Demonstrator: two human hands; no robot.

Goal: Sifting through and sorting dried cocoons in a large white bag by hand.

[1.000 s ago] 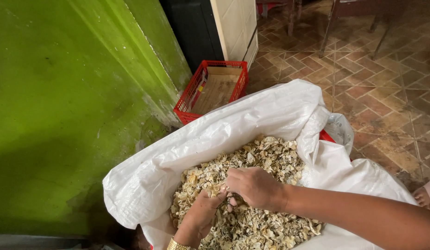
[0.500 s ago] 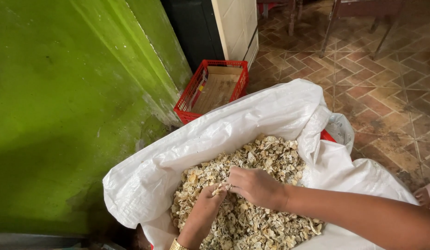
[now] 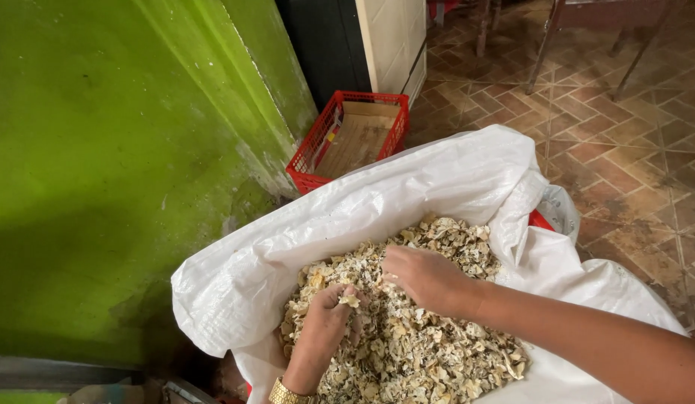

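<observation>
White sack [image 3: 407, 202] rolled open at the rim, so the dried pale husks [image 3: 430, 352] lie reachable inside. Left hand [image 3: 328, 322] pinches one husk piece at its fingertips — right hand [image 3: 426, 277] rests palm-down, fingers loosely curled into the heap.

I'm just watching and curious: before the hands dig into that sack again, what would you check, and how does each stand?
1. Sack mouth folded open: ok.
2. Husks within reach: ok.
3. Left hand pinching a piece: ok.
4. Right hand resting on the pile, holding anything: cannot tell.
5. Sack standing steady: cannot tell, base hidden.
6. Red crate apart from the sack: ok.
</observation>
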